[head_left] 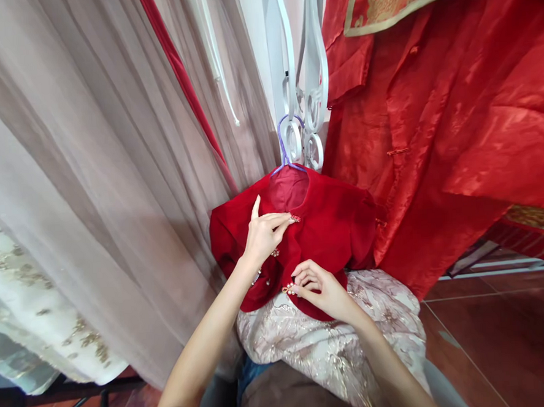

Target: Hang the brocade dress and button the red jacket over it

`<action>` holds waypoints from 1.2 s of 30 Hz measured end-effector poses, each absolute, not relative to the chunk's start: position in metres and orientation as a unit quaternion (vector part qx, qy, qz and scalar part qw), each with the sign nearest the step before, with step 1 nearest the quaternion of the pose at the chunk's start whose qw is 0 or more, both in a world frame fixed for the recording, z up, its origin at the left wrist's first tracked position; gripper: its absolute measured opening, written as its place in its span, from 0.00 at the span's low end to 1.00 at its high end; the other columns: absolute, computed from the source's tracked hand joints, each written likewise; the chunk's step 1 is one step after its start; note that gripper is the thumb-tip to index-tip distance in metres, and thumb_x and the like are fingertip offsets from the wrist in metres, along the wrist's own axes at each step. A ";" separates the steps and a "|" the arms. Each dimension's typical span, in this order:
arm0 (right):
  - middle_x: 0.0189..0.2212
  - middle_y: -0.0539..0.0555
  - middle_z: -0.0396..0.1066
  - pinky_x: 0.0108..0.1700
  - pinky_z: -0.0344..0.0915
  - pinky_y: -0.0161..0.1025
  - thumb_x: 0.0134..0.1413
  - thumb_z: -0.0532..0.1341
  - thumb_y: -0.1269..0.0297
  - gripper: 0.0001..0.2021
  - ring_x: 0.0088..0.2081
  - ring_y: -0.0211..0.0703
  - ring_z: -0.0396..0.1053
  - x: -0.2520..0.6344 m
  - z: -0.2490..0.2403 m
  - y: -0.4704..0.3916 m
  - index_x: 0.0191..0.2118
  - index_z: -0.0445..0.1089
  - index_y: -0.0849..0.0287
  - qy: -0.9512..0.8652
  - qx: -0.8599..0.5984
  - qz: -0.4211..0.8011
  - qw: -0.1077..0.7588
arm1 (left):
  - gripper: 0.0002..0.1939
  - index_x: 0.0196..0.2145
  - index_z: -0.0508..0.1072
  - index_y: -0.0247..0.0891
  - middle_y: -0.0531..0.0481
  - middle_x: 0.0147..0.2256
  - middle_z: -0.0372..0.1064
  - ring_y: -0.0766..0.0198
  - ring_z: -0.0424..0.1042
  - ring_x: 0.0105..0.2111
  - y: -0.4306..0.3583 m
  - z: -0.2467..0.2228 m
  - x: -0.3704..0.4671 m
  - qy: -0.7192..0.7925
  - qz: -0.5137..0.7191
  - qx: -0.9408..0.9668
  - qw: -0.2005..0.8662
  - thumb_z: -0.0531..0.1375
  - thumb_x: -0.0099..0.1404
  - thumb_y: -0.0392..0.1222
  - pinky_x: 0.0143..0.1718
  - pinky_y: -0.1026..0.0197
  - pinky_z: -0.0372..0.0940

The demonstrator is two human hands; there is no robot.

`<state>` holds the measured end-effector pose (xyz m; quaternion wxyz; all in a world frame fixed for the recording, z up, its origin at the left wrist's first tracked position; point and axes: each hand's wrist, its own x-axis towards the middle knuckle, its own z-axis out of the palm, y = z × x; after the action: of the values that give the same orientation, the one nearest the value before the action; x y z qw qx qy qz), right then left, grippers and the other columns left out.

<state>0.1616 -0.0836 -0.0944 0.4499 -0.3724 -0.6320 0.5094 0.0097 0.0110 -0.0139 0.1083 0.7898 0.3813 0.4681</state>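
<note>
A short red velvet jacket (333, 224) hangs in front of me on a purple hanger (282, 135). Near its collar, my left hand (265, 233) pinches a small red button fastening (295, 219) between thumb and fingers, with the index finger raised. Lower on the front, my right hand (321, 288) has thumb and fingertips closed on a pearl-trimmed button loop (288, 289). Another pearl ornament (275, 252) shows between the hands. The jacket's front edges hang apart in the middle. Beneath it lies pale brocade fabric (388, 294) with a shiny floral pattern.
Long greyish-pink curtains (112, 146) hang at the left, beside a white embellished gown (43, 316). A white scrolled metal stand (312, 103) holds the hanger. Red satin garments (433, 126) fill the right side. Reddish floor tiles (505, 324) show at lower right.
</note>
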 end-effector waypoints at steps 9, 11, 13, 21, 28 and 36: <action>0.31 0.50 0.67 0.35 0.66 0.36 0.52 0.63 0.56 0.10 0.31 0.38 0.66 0.164 -0.072 -0.078 0.37 0.67 0.56 -0.681 -0.394 0.401 0.470 | 0.10 0.39 0.78 0.47 0.52 0.26 0.74 0.59 0.71 0.31 0.005 -0.007 0.001 0.398 0.400 0.825 0.002 0.58 0.62 0.45 0.64 0.39 0.36; 0.33 0.52 0.68 0.38 0.68 0.37 0.56 0.59 0.54 0.10 0.34 0.39 0.67 0.157 -0.060 -0.068 0.37 0.66 0.56 -0.632 -0.413 0.368 0.542 | 0.11 0.40 0.77 0.45 0.51 0.24 0.73 0.58 0.69 0.32 0.004 -0.008 0.000 0.413 0.402 0.816 -0.044 0.57 0.62 0.44 0.63 0.39 0.37; 0.38 0.55 0.70 0.43 0.69 0.39 0.57 0.57 0.52 0.13 0.40 0.41 0.69 0.147 -0.050 -0.056 0.39 0.64 0.56 -0.586 -0.406 0.353 0.605 | 0.12 0.42 0.76 0.42 0.50 0.23 0.72 0.57 0.69 0.33 0.002 -0.010 0.000 0.444 0.409 0.793 -0.083 0.57 0.62 0.41 0.62 0.40 0.39; 0.66 0.63 0.46 0.65 0.48 0.50 0.57 0.51 0.42 0.36 0.67 0.50 0.44 0.102 -0.035 -0.031 0.64 0.48 0.60 -0.614 -0.366 0.391 0.580 | 0.26 0.60 0.58 0.34 0.35 0.52 0.62 0.47 0.60 0.54 -0.003 -0.018 0.019 0.590 0.443 0.656 -0.159 0.48 0.64 0.35 0.58 0.40 0.46; 0.65 0.72 0.42 0.64 0.42 0.61 0.53 0.56 0.42 0.45 0.68 0.62 0.34 0.127 -0.053 -0.037 0.66 0.40 0.67 -0.592 -0.529 0.208 0.571 | 0.31 0.62 0.51 0.28 0.29 0.64 0.39 0.44 0.36 0.66 -0.001 -0.034 0.005 0.616 0.523 0.565 -0.164 0.53 0.63 0.38 0.62 0.35 0.33; 0.48 0.75 0.67 0.55 0.59 0.58 0.54 0.56 0.46 0.29 0.55 0.65 0.63 0.210 -0.051 -0.014 0.50 0.62 0.69 -0.584 -0.611 0.057 0.532 | 0.40 0.66 0.44 0.35 0.35 0.67 0.32 0.48 0.32 0.67 -0.009 -0.049 -0.016 0.602 0.550 0.565 -0.126 0.56 0.59 0.35 0.65 0.42 0.34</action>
<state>0.2096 -0.0140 -0.0505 0.5317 -0.6108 -0.5839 0.0566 -0.0161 -0.0090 -0.0491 -0.1256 0.5649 0.6022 0.5499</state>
